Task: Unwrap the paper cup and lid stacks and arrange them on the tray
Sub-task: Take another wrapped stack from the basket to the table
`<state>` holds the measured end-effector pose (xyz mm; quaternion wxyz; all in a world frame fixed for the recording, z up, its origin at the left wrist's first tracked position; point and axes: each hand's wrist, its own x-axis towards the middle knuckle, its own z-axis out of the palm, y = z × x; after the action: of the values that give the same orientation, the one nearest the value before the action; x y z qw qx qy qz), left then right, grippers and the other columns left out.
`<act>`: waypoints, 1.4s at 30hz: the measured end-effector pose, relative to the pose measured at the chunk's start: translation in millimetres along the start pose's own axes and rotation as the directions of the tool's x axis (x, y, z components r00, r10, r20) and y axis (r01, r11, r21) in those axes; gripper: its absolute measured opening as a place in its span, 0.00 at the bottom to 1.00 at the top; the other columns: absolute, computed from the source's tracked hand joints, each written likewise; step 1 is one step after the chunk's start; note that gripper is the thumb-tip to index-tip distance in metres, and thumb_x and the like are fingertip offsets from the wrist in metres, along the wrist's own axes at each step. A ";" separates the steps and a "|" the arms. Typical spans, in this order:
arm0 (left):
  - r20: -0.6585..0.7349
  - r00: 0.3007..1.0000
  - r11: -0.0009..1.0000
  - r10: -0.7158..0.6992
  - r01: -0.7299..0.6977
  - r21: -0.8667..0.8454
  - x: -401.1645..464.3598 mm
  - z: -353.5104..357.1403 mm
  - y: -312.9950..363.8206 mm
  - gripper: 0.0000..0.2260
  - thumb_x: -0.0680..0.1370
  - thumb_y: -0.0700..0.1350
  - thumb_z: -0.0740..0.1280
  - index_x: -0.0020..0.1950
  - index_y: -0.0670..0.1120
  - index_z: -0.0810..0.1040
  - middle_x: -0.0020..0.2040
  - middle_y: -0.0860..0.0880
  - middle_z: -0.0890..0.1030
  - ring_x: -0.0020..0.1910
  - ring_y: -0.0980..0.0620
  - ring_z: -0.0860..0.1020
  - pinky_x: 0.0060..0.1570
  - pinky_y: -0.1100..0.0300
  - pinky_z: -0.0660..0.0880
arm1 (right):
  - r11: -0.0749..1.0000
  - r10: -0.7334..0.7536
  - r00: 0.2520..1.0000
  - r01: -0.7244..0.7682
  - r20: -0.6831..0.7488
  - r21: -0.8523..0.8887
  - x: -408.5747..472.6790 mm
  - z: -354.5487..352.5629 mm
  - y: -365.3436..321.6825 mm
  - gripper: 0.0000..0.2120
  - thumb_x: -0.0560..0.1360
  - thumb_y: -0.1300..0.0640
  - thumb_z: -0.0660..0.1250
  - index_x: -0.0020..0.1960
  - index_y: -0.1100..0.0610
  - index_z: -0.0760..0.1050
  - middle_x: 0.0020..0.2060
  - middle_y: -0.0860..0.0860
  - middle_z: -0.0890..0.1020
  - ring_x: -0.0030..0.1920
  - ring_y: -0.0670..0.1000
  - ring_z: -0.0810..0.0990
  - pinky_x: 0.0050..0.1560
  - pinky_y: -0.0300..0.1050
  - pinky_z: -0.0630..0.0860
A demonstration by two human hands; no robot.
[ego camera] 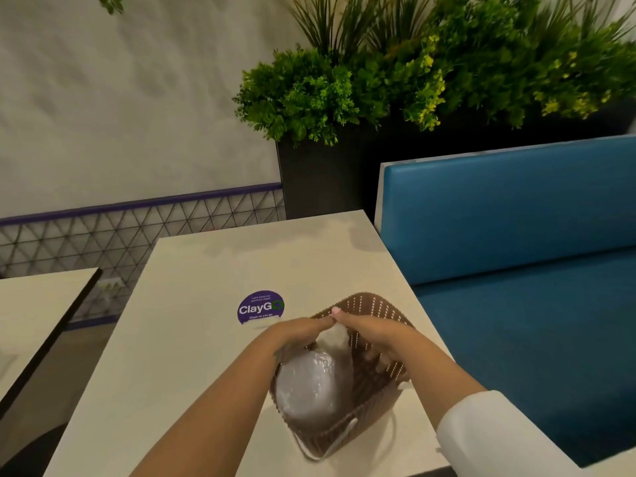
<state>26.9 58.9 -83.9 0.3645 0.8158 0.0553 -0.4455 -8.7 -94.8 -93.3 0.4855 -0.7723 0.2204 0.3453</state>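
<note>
1. Head view: a brown perforated tray (378, 311) sits on a pale table (192, 339), near its right edge, beside a blue bench seat (516, 235).
2. A wrapped stack (311, 387), cloudy plastic over pale round pieces, stands in the tray's near half. Whether it holds cups or lids cannot be told through the film.
3. The left hand (303, 333) and right hand (364, 330) meet above the stack, their fingertips drawn together on the gathered top of the wrap (335, 333). Both seem to pinch it, though blur hides the individual fingers.
4. The step in hand looks like opening the wrap at its twisted end.
5. To do it well, keep one hand pinching the neck to steady it while the other loosens or tears the film just beside that pinch.
6. Pull sideways rather than upward, or the stack may lift and topple.
7. A purple round sticker (260, 307) lies on the table just beyond the left hand.
</note>
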 end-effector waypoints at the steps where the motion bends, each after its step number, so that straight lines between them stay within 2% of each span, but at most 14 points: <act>1: 0.008 1.000 1.000 0.001 -0.001 -0.008 4.7 -1.9 1.0 0.36 0.77 0.67 0.55 0.77 0.45 0.58 0.76 0.41 0.62 0.72 0.42 0.67 0.69 0.47 0.66 | 1.000 0.025 0.999 -0.025 0.022 0.011 4.5 0.3 -1.3 0.50 0.65 0.21 0.54 0.79 0.47 0.50 0.75 0.61 0.59 0.68 0.68 0.68 0.65 0.64 0.68; 7: 0.058 0.998 0.999 0.030 -0.032 0.024 42.3 -25.6 2.3 0.34 0.71 0.68 0.61 0.70 0.49 0.71 0.67 0.44 0.75 0.64 0.45 0.75 0.65 0.49 0.72 | 0.991 0.092 0.990 -0.101 0.105 0.092 19.0 1.7 -7.4 0.48 0.70 0.25 0.53 0.79 0.53 0.47 0.75 0.60 0.60 0.69 0.69 0.66 0.64 0.70 0.65; 10: 0.095 0.995 0.999 0.019 -0.022 0.033 56.2 -37.2 2.3 0.31 0.65 0.64 0.65 0.60 0.45 0.79 0.53 0.46 0.81 0.50 0.47 0.79 0.60 0.50 0.74 | 0.985 0.116 0.981 -0.134 0.154 0.110 30.4 -2.9 -9.5 0.59 0.59 0.24 0.67 0.79 0.53 0.49 0.74 0.62 0.61 0.69 0.70 0.66 0.65 0.69 0.65; 12: 0.161 0.987 0.998 -0.005 -0.006 0.063 58.1 -42.0 1.9 0.34 0.62 0.66 0.67 0.61 0.46 0.80 0.54 0.45 0.80 0.50 0.46 0.78 0.57 0.51 0.74 | 0.978 0.127 0.977 -0.152 0.171 0.143 35.9 -6.8 -10.2 0.63 0.53 0.29 0.75 0.78 0.51 0.50 0.74 0.63 0.61 0.69 0.72 0.65 0.65 0.70 0.65; 14: 0.218 0.975 0.995 -0.048 0.028 0.091 60.4 -45.2 -0.6 0.36 0.63 0.72 0.66 0.64 0.52 0.77 0.62 0.46 0.79 0.57 0.46 0.78 0.59 0.51 0.74 | 0.964 0.111 0.973 -0.155 0.202 0.215 39.0 -8.4 -12.2 0.56 0.60 0.38 0.75 0.78 0.52 0.50 0.75 0.63 0.58 0.71 0.72 0.60 0.64 0.72 0.61; 17: 0.278 0.956 0.991 -0.093 0.063 0.116 63.8 -46.5 -4.5 0.36 0.65 0.74 0.64 0.64 0.52 0.77 0.63 0.46 0.79 0.61 0.45 0.78 0.63 0.49 0.73 | 0.938 0.097 0.965 -0.170 0.242 0.302 45.1 -5.0 -15.4 0.49 0.54 0.48 0.69 0.74 0.57 0.62 0.70 0.64 0.65 0.68 0.71 0.63 0.62 0.74 0.58; 21: 0.265 0.958 0.992 -0.111 0.089 0.093 73.6 -43.1 -10.1 0.36 0.65 0.69 0.67 0.64 0.47 0.78 0.62 0.44 0.80 0.58 0.46 0.79 0.66 0.50 0.71 | 0.833 0.196 0.974 -0.226 0.113 0.506 66.3 7.2 -14.1 0.27 0.63 0.50 0.60 0.58 0.63 0.75 0.55 0.63 0.78 0.56 0.65 0.74 0.51 0.62 0.70; 24: 0.282 0.952 0.992 -0.121 0.105 0.073 78.0 -41.2 -11.3 0.32 0.70 0.68 0.66 0.65 0.46 0.77 0.62 0.44 0.80 0.59 0.46 0.79 0.64 0.53 0.72 | 0.764 0.302 0.953 -0.247 0.007 0.596 83.4 16.3 -8.5 0.25 0.73 0.45 0.59 0.59 0.63 0.76 0.51 0.63 0.81 0.52 0.61 0.77 0.53 0.56 0.72; 26: 0.290 0.948 0.991 -0.127 0.109 0.078 81.4 -41.6 -11.0 0.32 0.72 0.68 0.64 0.66 0.46 0.76 0.62 0.44 0.80 0.58 0.46 0.79 0.62 0.54 0.73 | 0.732 0.318 0.946 -0.285 0.061 0.618 88.1 21.1 -8.8 0.25 0.76 0.43 0.60 0.56 0.66 0.76 0.48 0.63 0.80 0.49 0.60 0.76 0.57 0.53 0.71; 28: 0.294 0.948 0.992 -0.120 0.106 0.065 83.6 -40.7 -10.5 0.30 0.73 0.67 0.62 0.64 0.46 0.77 0.57 0.45 0.81 0.51 0.48 0.80 0.60 0.55 0.74 | 0.703 0.321 0.942 -0.304 0.094 0.644 87.8 25.0 -11.2 0.24 0.78 0.45 0.62 0.52 0.68 0.76 0.42 0.62 0.78 0.42 0.60 0.74 0.50 0.54 0.71; 31: 0.286 0.953 0.995 -0.101 0.092 0.045 87.4 -38.9 -10.9 0.24 0.75 0.66 0.61 0.56 0.48 0.78 0.48 0.48 0.82 0.42 0.52 0.80 0.54 0.58 0.75 | 0.659 0.326 0.942 -0.283 0.074 0.697 90.1 28.8 -10.8 0.26 0.78 0.44 0.60 0.59 0.67 0.75 0.40 0.61 0.76 0.40 0.60 0.73 0.48 0.54 0.72; 34: 0.284 0.954 0.995 -0.098 0.085 0.058 86.6 -39.5 -11.6 0.29 0.72 0.68 0.63 0.61 0.47 0.78 0.54 0.46 0.82 0.46 0.50 0.81 0.57 0.56 0.75 | 0.587 0.312 0.947 -0.257 0.078 0.768 94.0 28.2 -7.3 0.26 0.79 0.43 0.57 0.54 0.67 0.73 0.41 0.61 0.75 0.44 0.60 0.72 0.52 0.54 0.67; 37: 0.275 0.957 0.995 -0.090 0.071 0.076 88.3 -40.8 -12.9 0.38 0.62 0.71 0.66 0.63 0.47 0.78 0.59 0.45 0.81 0.55 0.47 0.81 0.62 0.53 0.74 | 0.594 0.303 0.949 -0.256 0.082 0.763 98.5 27.2 -7.4 0.22 0.81 0.48 0.55 0.57 0.67 0.71 0.42 0.60 0.74 0.60 0.62 0.72 0.61 0.53 0.66; 42: 0.231 0.972 0.998 -0.043 0.031 0.054 93.4 -37.9 -16.3 0.44 0.56 0.73 0.69 0.63 0.45 0.79 0.58 0.44 0.82 0.60 0.45 0.79 0.65 0.49 0.73 | 0.708 0.313 0.943 -0.309 0.110 0.636 94.2 22.0 -7.8 0.21 0.78 0.46 0.62 0.48 0.67 0.75 0.44 0.60 0.78 0.52 0.59 0.74 0.57 0.54 0.70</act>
<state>101.9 73.4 -151.7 0.3395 0.7660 0.0162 -0.5457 52.2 -72.0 -165.4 0.6550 -0.5110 0.4536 0.3227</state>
